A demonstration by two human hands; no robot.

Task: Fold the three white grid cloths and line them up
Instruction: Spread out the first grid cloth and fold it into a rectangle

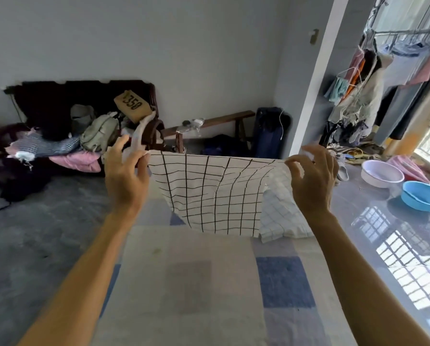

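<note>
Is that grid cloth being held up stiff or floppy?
Probably floppy: the grid cloth sags and wrinkles between the left hand and right hand. Likely light, since fingertip pinches at its top corners hold it.

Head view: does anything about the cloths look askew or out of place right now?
The white cloth with bold black grid lines hangs skewed between the left hand and the right hand. Creases fan from the right pinch, and the bottom edge slants. Behind it, a white fine-grid cloth lies rumpled on the blue-and-white patchwork cover. No third cloth shows.
</note>
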